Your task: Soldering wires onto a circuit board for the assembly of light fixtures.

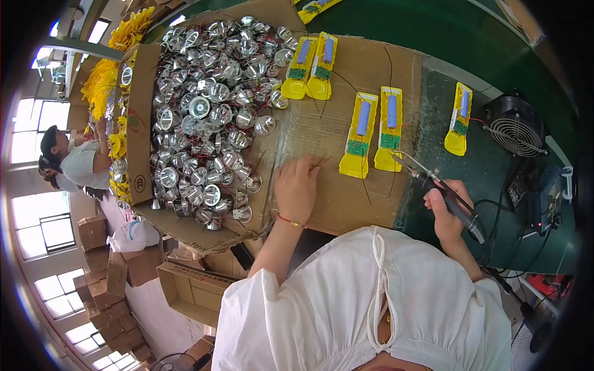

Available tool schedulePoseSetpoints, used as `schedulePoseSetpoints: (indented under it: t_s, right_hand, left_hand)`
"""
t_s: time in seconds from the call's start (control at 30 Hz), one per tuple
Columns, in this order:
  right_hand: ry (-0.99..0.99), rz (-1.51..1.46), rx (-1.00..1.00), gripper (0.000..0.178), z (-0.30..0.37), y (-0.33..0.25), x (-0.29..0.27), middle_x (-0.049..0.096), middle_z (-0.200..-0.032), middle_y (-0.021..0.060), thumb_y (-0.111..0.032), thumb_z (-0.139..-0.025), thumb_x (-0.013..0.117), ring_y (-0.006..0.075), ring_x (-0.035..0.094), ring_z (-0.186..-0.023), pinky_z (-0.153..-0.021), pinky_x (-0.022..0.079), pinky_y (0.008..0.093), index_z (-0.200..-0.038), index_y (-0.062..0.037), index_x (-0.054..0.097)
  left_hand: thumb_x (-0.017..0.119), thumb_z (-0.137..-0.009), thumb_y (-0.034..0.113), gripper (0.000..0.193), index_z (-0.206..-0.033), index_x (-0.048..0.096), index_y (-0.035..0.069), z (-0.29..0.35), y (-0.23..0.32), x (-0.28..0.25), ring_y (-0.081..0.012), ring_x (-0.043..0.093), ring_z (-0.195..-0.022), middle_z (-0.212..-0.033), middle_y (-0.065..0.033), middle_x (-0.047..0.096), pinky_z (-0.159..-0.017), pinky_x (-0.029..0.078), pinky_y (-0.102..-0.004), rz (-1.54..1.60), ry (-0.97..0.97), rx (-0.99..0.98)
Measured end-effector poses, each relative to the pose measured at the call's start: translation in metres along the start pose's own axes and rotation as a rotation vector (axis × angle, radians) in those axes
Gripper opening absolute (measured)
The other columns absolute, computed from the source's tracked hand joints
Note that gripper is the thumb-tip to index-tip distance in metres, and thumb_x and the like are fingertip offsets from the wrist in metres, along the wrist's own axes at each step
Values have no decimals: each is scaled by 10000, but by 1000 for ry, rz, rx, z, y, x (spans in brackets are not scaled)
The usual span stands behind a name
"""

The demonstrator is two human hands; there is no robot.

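Across from me, the person's right hand (447,207) is wrapped around a soldering iron (468,224), whose tip points at the lower end of a yellow casing (388,137); I can't tell whether they touch. That casing lies beside a second yellow casing (355,162) on a cardboard sheet (365,59) spread over the green worktop (396,20). The left hand (296,190) lies on the sheet near a thin reddish wire (322,161), and whether it pinches that is unclear. Left of it, silvery reflectors (199,107) crowd a cardboard box (143,117). A black fan (515,127) stands at the right.
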State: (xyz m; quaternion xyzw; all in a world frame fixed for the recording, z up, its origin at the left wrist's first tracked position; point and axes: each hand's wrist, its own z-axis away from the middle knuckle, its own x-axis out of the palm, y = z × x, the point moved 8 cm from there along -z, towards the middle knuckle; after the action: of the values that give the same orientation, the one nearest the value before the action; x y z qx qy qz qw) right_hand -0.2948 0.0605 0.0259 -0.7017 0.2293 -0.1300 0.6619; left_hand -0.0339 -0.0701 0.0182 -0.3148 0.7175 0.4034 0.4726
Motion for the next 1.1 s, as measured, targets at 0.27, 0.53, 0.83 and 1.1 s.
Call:
schedulePoseSetpoints:
  t_s: [0.27,0.53,0.83,1.1]
  right_hand:
    - [-158,31,-62,164,-2,-3,24,592,-681,96,-75,-786,615,115,572,-579,-542,479,233,-874,32,526]
    - [-100,-25,-59,149,-12,-6,43,592,-614,33,-76,-774,654,62,544,-532,-494,435,209,-834,11,548]
    - [-126,2,40,181,-13,1,46,612,-670,83,-108,-782,644,104,585,-597,-550,470,231,-863,18,544]
    - [-140,36,63,147,-12,8,46,612,-682,84,-83,-788,628,104,580,-593,-545,472,228,-856,16,543]
  left_hand:
    - [638,-780,106,123,-858,649,12,-14,8,-4,-220,576,-629,-739,-118,586,-571,447,-304,632,-101,-294]
    - [655,-781,101,115,-801,641,-12,-18,27,7,-144,561,-585,-681,-81,591,-559,439,-250,575,-25,-205]
    - [658,-762,66,91,-737,620,-13,-23,30,17,-181,555,-540,-734,-92,551,-511,435,-270,680,-29,-184]
    - [651,-775,70,121,-720,608,-28,-25,33,19,-130,540,-500,-725,-73,540,-456,410,-252,745,-75,-210]
